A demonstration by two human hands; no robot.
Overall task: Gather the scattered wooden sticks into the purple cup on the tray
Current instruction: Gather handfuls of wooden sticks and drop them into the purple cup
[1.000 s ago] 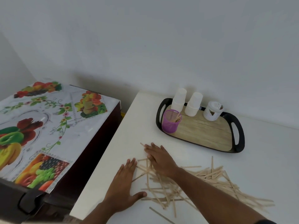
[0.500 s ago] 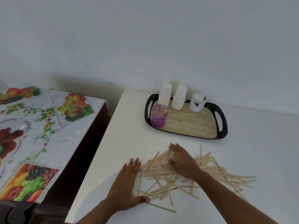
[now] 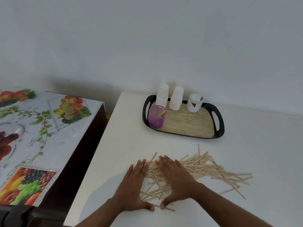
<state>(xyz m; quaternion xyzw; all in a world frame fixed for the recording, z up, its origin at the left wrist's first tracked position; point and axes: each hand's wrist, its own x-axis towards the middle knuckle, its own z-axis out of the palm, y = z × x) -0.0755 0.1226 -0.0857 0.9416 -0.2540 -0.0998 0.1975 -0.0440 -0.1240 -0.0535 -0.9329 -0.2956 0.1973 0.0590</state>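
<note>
Several thin wooden sticks [image 3: 206,167] lie in a loose heap on the white table [image 3: 124,145]. My left hand [image 3: 134,185] rests flat, fingers spread, at the heap's left edge. My right hand [image 3: 177,179] lies flat on top of the heap beside it, and the two thumbs nearly meet at the near side. Neither hand grips a stick. The purple mesh cup [image 3: 157,116] stands at the left end of the black tray [image 3: 220,126] with a wood-look floor. A few sticks stand in the cup.
Two stacks of white paper cups [image 3: 176,99] and a white jar [image 3: 194,103] stand along the tray's far side. To the left is a lower table with a fruit-print cloth [image 3: 41,128], separated by a dark gap. A grey wall rises behind.
My right hand slid back toward me and left over the sticks to lie next to my left hand. The sticks on the left are now bunched closer between the hands. The camera view shifted.
</note>
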